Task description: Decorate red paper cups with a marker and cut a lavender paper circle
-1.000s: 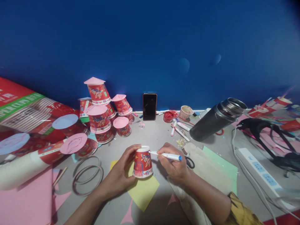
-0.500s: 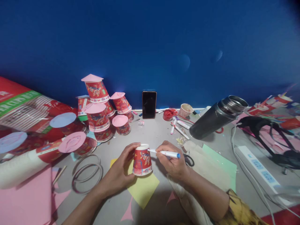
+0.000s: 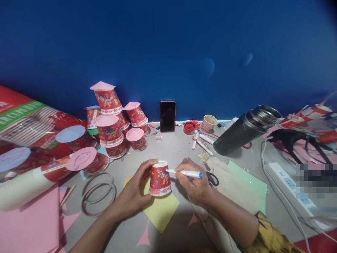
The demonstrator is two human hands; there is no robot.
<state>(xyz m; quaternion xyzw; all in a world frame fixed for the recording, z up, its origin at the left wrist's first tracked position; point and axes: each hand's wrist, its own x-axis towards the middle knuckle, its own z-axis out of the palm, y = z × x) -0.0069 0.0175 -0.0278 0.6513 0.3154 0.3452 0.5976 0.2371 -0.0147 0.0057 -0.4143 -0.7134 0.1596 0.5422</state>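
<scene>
My left hand (image 3: 138,188) is wrapped round the left side of a red patterned paper cup (image 3: 160,181), which is upside down with its narrow base upward. In my right hand (image 3: 193,181) is a white marker (image 3: 188,173) with a blue end, pinched between thumb and fingers. The marker's tip meets the cup's right side near the top. Blue marks show on the cup's printed pattern. Under the cup lies a yellow paper sheet (image 3: 163,214). Black scissor handles (image 3: 212,178) stick out just behind my right hand.
Stacked red cups with pink paper tops (image 3: 107,130) stand at the left. A phone (image 3: 167,116) leans against the blue wall. To the right are loose markers (image 3: 204,144), a tilted black thermos (image 3: 244,131) and a white power strip (image 3: 292,186). Rolls of tape (image 3: 98,193) lie left of my arm.
The marker's tip has shifted slightly down and left on the cup. Both hands keep their grips, and the whole view has moved a little.
</scene>
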